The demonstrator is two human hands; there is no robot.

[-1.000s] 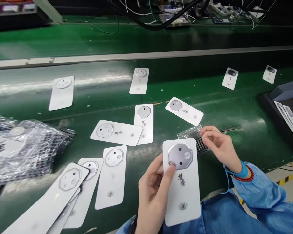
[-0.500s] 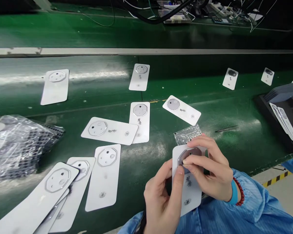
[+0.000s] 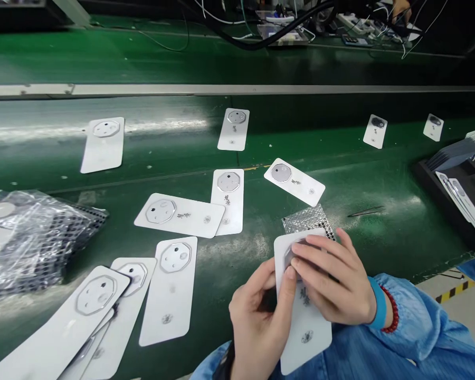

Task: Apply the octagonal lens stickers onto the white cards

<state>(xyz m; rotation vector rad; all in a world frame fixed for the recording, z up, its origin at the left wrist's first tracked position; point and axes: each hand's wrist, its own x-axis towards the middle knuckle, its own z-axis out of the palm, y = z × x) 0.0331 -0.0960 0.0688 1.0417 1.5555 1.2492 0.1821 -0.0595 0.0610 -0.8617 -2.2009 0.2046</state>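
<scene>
My left hand (image 3: 259,316) grips the lower edge of a white card (image 3: 306,338) printed with dark characters. My right hand (image 3: 332,279) lies over the card's top end, its fingers covering most of an octagonal metal-rimmed lens piece (image 3: 291,258). Just beyond the fingers lies a small sheet of bubble wrap (image 3: 306,219) with a black dotted backing. Further white cards with octagonal pieces lie around my hands, including one (image 3: 295,182) above the bubble wrap and one (image 3: 170,290) to the left.
A green workbench surface (image 3: 103,158) carries several more cards. Black-tipped tweezers (image 3: 366,212) lie to the right. A clear plastic bag (image 3: 31,237) of dotted sheets sits at the left, a black tray (image 3: 455,200) holds stacked cards at the right, and cables lie beyond a metal rail (image 3: 237,89).
My right hand has left the bubble wrap and moved onto the card's octagonal piece, now covering it. The card has tilted slightly in my left hand, and the view has shifted.
</scene>
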